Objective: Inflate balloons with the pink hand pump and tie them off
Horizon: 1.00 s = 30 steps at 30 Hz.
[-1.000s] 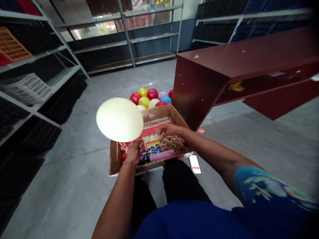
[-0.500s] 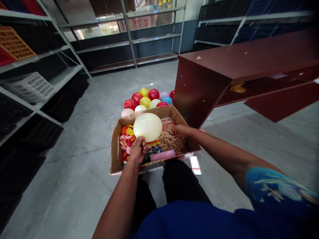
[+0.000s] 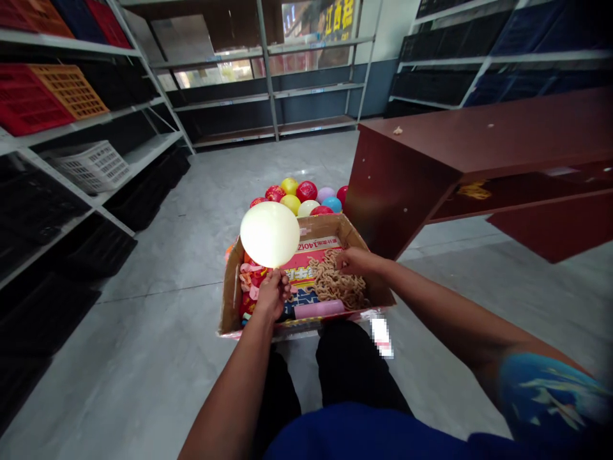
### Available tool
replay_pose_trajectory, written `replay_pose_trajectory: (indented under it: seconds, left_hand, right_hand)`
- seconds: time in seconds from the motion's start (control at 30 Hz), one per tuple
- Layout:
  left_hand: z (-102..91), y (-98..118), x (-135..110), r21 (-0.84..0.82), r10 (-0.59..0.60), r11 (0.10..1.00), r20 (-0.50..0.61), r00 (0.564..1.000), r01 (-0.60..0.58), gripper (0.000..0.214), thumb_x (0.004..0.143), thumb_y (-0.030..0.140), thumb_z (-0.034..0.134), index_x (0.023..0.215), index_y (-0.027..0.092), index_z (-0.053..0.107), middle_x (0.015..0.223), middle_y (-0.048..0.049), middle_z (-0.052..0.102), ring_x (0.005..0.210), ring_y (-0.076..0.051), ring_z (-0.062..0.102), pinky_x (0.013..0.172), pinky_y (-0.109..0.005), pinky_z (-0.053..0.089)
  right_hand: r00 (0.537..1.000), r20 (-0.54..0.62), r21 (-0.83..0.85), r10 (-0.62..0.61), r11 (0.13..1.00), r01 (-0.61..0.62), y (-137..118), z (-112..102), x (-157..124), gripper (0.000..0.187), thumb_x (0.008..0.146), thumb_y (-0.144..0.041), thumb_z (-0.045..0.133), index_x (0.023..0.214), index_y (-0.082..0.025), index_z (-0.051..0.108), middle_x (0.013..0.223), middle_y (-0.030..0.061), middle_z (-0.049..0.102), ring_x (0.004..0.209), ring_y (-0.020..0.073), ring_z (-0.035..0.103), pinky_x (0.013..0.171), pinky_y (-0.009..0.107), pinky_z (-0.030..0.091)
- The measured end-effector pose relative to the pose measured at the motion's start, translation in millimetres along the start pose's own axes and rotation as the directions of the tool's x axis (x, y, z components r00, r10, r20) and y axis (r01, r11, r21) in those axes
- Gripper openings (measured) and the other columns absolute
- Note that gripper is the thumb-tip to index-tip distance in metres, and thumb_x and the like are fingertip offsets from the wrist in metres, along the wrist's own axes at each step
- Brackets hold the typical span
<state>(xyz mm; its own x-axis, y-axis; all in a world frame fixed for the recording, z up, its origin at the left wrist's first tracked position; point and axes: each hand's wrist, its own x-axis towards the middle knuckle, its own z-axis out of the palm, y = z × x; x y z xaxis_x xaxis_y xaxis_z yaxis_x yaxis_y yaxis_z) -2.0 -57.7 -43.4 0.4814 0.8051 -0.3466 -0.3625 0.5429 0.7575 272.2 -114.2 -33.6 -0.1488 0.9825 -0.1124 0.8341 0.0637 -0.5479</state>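
We hold our left hand (image 3: 272, 292) closed around the neck of the pale yellow balloon (image 3: 269, 234), with thumb and fingers pinched at its base. The balloon is inflated and stands upright above the fist, over the left half of the cardboard box (image 3: 230, 287). Our right hand (image 3: 353, 260) lies on the far edge of the tan coiled pile (image 3: 342, 289) in the right half of the box, fingers bent down onto it. We cannot tell whether they grip a strand or only touch it.

Box contents:
- Flat uninflated balloons (image 3: 249, 281) in pink, red and orange lie along the left wall.
- A printed packet (image 3: 306, 255) lies across the middle.
- A pink cylinder (image 3: 318, 309) lies lengthwise just beside the near wall.

The box rests on the grey floor (image 3: 167, 268) in front of our knees, flaps open.

Beyond the far wall of the box, a heap of inflated balloons (image 3: 306, 191) in red, yellow, blue, white and lilac sits on the floor, just beside the end panel of the reddish-brown desk (image 3: 397, 185). A small flat object (image 3: 382, 335), too blurred to identify, lies on the floor near the box's right near corner.

Metal shelving (image 3: 148, 144) lines the left side and the back of the room. Its left shelves carry a white crate (image 3: 90, 165), an orange crate (image 3: 71, 89) and a red crate (image 3: 26, 105)
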Motion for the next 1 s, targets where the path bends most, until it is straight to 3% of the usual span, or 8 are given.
replay_pose_trajectory:
  seconds: [0.1,0.2,0.27,0.4,0.5,0.73,1.0]
  left_hand:
    - [5.1,1.2,0.6,-0.021,0.009,1.0,-0.037,0.999,-0.009,0.03,0.072,0.037,0.071,0.08,0.015,0.052,0.066,0.0012,0.059,0.049,-0.007,0.053,0.04,-0.016,0.036]
    - [12.0,4.9,0.2,-0.033,-0.003,0.999,-0.059,0.998,0.001,0.024,0.075,0.032,0.069,0.08,0.014,0.054,0.082,-0.006,0.068,0.059,-0.011,0.061,0.046,-0.019,0.044]
    - [15.6,8.3,-0.1,-0.043,-0.001,0.999,-0.061,0.998,-0.002,0.021,0.076,0.029,0.068,0.079,0.014,0.055,0.089,-0.0086,0.069,0.07,-0.014,0.065,0.051,-0.022,0.049]
    - [19.1,12.9,-0.3,-0.041,0.025,0.999,-0.047,0.999,-0.027,0.016,0.078,0.028,0.066,0.08,0.014,0.057,0.099,-0.0095,0.068,0.085,-0.017,0.065,0.058,-0.024,0.052]
    - [21.7,12.4,-0.7,-0.044,0.028,0.999,-0.04,0.999,-0.03,0.014,0.078,0.025,0.065,0.083,0.015,0.059,0.093,-0.0072,0.068,0.08,-0.016,0.064,0.058,-0.026,0.053]
    - [29.6,4.1,-3.2,-0.088,-0.03,0.996,0.065,0.997,0.035,0.018,0.073,0.026,0.067,0.074,0.015,0.052,0.065,-0.0004,0.059,0.059,-0.012,0.06,0.053,-0.025,0.052]
    - [27.7,-0.3,-4.5,-0.027,-0.067,0.997,0.076,0.995,0.069,0.019,0.075,0.028,0.065,0.079,0.016,0.05,0.074,-0.0059,0.065,0.06,-0.015,0.061,0.047,-0.023,0.048]
  right_hand:
    - [0.999,0.049,0.136,0.008,0.991,-0.014,-29.1,-12.9,3.4,0.01,0.075,-0.022,0.059,0.08,-0.015,0.064,0.063,0.0013,0.065,0.055,0.0138,0.059,0.052,0.024,0.042]
    - [0.994,0.101,0.42,-0.051,0.907,0.003,-59.5,-18.2,9.5,0.016,0.079,-0.03,0.057,0.089,-0.017,0.06,0.065,-0.0018,0.065,0.053,0.0125,0.062,0.047,0.021,0.043]
    - [0.991,0.096,0.518,-0.091,0.855,0.029,-75.4,-19.2,14.2,0.018,0.078,-0.032,0.06,0.088,-0.017,0.059,0.066,-0.0027,0.063,0.053,0.0112,0.062,0.046,0.019,0.043]
    - [0.984,0.05,0.54,-0.169,0.834,0.116,-95.1,-19.0,22.4,0.02,0.077,-0.035,0.063,0.083,-0.016,0.06,0.061,-0.0047,0.059,0.048,0.0069,0.055,0.044,0.017,0.04]
    - [0.979,0.031,0.567,-0.2,0.811,0.147,-105.9,-19.5,26.3,0.019,0.077,-0.033,0.063,0.083,-0.016,0.06,0.062,-0.005,0.058,0.047,0.0056,0.052,0.044,0.017,0.041]
    - [0.992,-0.038,0.715,-0.117,0.691,0.109,-131.3,-30.8,27.0,0.017,0.076,-0.029,0.065,0.079,-0.016,0.055,0.06,-0.0034,0.062,0.047,0.0063,0.054,0.044,0.018,0.042]
    - [0.984,-0.177,0.754,-0.017,0.64,0.147,-130.8,-32.8,31.2,0.017,0.073,-0.028,0.068,0.079,-0.017,0.057,0.056,-0.0049,0.057,0.044,0.006,0.051,0.039,0.017,0.039]
